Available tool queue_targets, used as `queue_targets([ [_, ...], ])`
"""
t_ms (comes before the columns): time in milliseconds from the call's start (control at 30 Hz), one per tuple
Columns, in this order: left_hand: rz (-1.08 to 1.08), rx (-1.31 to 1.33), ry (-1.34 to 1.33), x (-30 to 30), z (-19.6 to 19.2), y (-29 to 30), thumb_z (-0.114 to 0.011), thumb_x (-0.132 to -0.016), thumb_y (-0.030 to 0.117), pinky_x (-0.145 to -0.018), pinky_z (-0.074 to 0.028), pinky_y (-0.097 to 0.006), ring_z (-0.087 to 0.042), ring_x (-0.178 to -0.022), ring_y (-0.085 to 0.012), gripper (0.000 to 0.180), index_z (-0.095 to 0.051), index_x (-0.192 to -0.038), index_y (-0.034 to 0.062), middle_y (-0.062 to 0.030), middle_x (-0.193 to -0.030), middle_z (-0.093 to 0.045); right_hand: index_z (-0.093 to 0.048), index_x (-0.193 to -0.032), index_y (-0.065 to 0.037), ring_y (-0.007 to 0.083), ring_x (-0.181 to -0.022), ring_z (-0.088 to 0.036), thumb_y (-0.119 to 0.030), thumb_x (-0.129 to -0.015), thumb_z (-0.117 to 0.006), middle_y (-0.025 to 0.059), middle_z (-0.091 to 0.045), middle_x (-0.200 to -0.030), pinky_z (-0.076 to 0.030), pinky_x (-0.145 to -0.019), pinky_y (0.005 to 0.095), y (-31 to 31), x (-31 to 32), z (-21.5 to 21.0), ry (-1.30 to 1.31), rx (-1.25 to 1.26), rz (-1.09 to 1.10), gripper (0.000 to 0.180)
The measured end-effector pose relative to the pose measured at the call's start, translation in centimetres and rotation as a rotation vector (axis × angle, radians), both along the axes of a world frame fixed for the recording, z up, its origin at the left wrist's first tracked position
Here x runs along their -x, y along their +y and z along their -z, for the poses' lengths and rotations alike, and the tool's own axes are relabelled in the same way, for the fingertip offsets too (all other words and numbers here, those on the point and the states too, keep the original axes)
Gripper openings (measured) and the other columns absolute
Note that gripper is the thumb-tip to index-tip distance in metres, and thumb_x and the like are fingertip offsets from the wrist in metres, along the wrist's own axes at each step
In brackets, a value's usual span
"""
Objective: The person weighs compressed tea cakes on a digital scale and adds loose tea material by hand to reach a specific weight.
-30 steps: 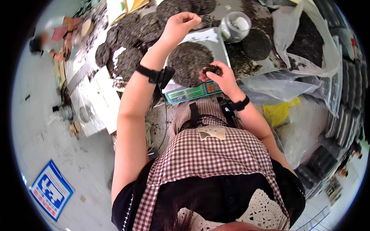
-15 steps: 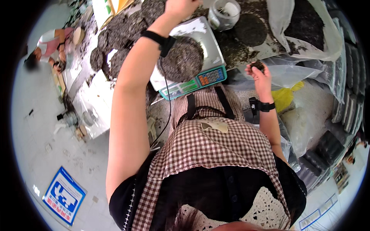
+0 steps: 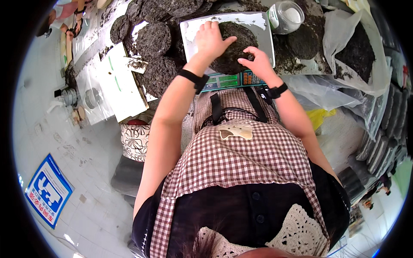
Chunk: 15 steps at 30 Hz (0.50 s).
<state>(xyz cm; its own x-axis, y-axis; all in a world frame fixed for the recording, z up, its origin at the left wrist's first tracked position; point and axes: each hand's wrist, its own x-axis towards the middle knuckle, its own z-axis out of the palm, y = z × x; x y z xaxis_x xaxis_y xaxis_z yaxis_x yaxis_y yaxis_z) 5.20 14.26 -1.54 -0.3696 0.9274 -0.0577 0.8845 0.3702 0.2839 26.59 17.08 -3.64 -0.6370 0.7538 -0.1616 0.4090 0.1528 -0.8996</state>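
A round, dark, flaky cake (image 3: 235,36) lies on the metal tray of a digital scale (image 3: 226,80). My left hand (image 3: 211,42) is at the cake's left edge, over the tray, its fingers stretched out and its thumb apart. At the cake's near right edge, my right hand (image 3: 260,64) has thumb and forefinger around a small dark clump (image 3: 247,56), which blends into the cake behind it. More dark round cakes (image 3: 153,39) lie overlapping to the left of the scale.
A clear jar (image 3: 285,17) with something white inside stands beyond the scale's right corner. Right of it are another dark cake (image 3: 303,41) and a plastic bag (image 3: 360,56) of dark flakes. White sheets (image 3: 123,81) lie at left. Another person's hands (image 3: 74,31) show at far left.
My left hand has come back from beyond the scale to the cake. My right hand has moved left from beside the scale to the cake with the dark clump. The view has shifted.
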Motion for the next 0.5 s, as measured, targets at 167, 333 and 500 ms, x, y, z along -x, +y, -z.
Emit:
queue_targets([
  [167,-0.089,0.026,-0.386,2.5,0.1,-2.0,-0.087,-0.067,0.053,-0.087,-0.054,-0.041,-0.067,-0.098,-0.0350,0.076,-0.065,-0.112,-0.0047,-0.0172,-0.106,-0.069,-0.065,-0.102,-0.001,0.0143,-0.081,-0.063,-0.017,-0.082,-0.079,0.0053,-0.068,-0.088,-0.050,-0.074,0.0303,-0.3,-0.4,0.1,0.105,0.050,0.016,0.030],
  [333,-0.532,-0.577,-1.080,11.1,-1.7,-2.1,-0.086,-0.077,0.030,-0.086,-0.056,-0.037,-0.069,-0.092,-0.0268,0.055,-0.064,-0.113,-0.0053,-0.0152,-0.104,-0.071,-0.058,-0.105,0.001,0.0192,-0.083,-0.070,0.001,-0.091,-0.066,0.0125,-0.070,-0.094,-0.058,-0.076,0.0313,-0.8,-4.4,-4.9,0.469,0.423,0.271,0.016],
  [500,-0.936,-0.416,-0.795,25.7,0.1,0.9,-0.085,-0.075,0.050,-0.074,-0.054,-0.038,-0.063,-0.081,-0.0275,0.081,-0.056,-0.123,-0.0083,-0.0144,-0.098,-0.063,-0.058,-0.108,0.003,0.0207,-0.083,-0.069,-0.002,-0.094,-0.064,0.0129,-0.070,-0.098,-0.057,-0.078,0.0332,2.4,-7.1,-4.1,0.482,0.487,0.380,0.016],
])
